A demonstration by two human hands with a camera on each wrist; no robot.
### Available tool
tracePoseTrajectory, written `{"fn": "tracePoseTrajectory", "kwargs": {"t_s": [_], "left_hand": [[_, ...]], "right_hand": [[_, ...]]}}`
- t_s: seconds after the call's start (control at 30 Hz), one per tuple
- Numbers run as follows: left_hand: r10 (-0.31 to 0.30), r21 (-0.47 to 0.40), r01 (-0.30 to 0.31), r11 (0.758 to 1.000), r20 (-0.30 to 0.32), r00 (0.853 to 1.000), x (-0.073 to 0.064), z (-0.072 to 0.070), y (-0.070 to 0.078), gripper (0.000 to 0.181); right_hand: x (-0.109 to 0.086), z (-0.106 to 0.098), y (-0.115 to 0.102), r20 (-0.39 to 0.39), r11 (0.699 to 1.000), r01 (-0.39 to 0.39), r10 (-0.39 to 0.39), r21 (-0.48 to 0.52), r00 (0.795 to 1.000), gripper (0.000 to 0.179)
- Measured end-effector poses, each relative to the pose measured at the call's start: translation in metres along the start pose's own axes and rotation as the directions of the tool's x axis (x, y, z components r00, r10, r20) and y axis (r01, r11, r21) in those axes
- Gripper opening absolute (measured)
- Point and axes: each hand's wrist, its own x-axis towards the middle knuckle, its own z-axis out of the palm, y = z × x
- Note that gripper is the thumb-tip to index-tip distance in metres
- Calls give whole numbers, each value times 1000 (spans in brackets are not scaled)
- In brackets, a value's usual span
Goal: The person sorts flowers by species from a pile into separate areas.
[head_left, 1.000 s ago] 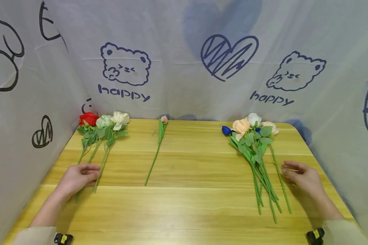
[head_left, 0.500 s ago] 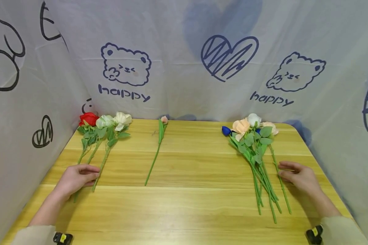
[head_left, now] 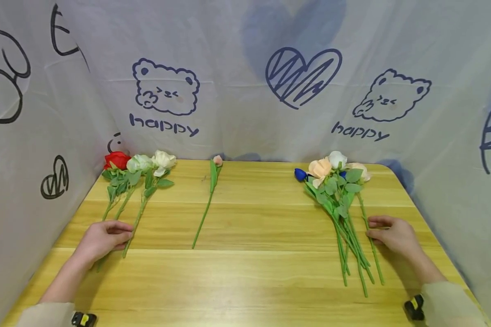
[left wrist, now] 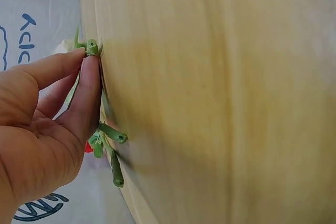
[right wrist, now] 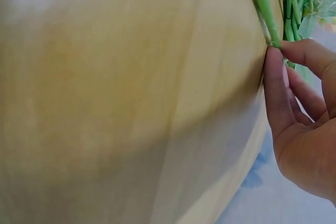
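Note:
My left hand (head_left: 103,240) pinches the stem (left wrist: 91,47) of a cream-white rose (head_left: 164,161) between thumb and finger, low on the stem. Beside it lie a red rose (head_left: 117,160) and a pale green rose (head_left: 139,163), their stems passing under that hand. On the other side, my right hand (head_left: 393,234) has thumb and fingertip on the green stem (right wrist: 263,8) of a peach rose (head_left: 360,170), the outermost of the right bunch. That bunch also includes another peach rose (head_left: 320,169), a white bloom (head_left: 337,159) and blue tulips (head_left: 300,174).
A single pink tulip (head_left: 217,160) lies by itself near the middle of the wooden table (head_left: 245,281). A white cloth (head_left: 237,109) printed with bears and hearts hangs behind the table and along its sides.
My right hand has moved left onto the peach rose's stem and taken hold of it. The cream-white rose has shifted slightly right in my left hand.

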Motion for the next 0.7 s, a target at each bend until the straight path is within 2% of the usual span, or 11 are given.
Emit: {"fn": "tracePoseTrajectory", "kwargs": {"t_s": [0.17, 0.47, 0.6, 0.7], "left_hand": [[-2, 5, 2, 1000, 0, 1000, 1, 1, 0, 32], [4, 10, -4, 1000, 1, 1000, -1, 2, 4, 39], [31, 5, -30, 1000, -32, 999, -5, 4, 12, 45], [61, 35, -58, 998, -74, 995, -7, 7, 23, 48]], "right_hand": [[3, -1, -2, 4, 1000, -30, 30, 7, 1000, 49], [1, -2, 2, -23, 993, -80, 82, 83, 996, 54], [-3, -3, 1, -71, 990, -71, 79, 120, 994, 55], [-6, -3, -2, -112, 990, -45, 60, 135, 992, 54]]}}
